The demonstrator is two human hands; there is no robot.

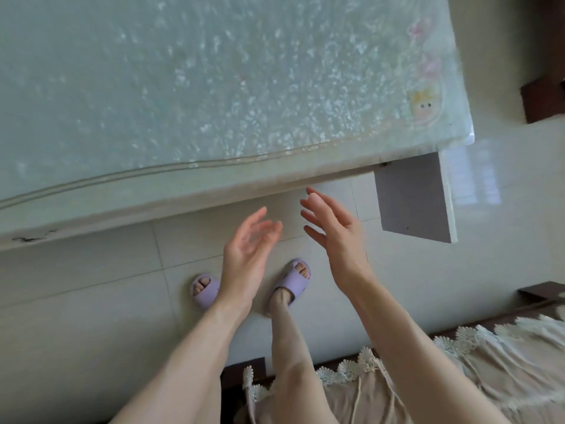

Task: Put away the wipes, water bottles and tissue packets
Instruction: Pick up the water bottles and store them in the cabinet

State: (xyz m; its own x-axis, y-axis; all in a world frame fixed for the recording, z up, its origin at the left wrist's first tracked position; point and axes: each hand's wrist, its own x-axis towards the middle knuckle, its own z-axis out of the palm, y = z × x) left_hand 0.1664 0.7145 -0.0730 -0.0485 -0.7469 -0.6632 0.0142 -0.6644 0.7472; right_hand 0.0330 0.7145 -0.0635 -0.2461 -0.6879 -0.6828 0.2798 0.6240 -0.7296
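Note:
No wipes, water bottles or tissue packets show in the head view. My left hand (246, 255) hangs in the air below the table's near edge, fingers straight and spread, holding nothing. My right hand (337, 237) is beside it on the right, palm turned toward the left hand, fingers extended and empty. Both hands are over the floor, just short of the pale green table (214, 87), whose patterned top carries nothing in this view.
The table's white leg (412, 200) stands at the right corner. Cartoon stickers (425, 108) mark the table's right end. My feet in purple slippers (290, 284) stand on the tiled floor. A lace-trimmed beige cover (458, 368) lies at the lower right, dark wooden furniture (544, 96) at the far right.

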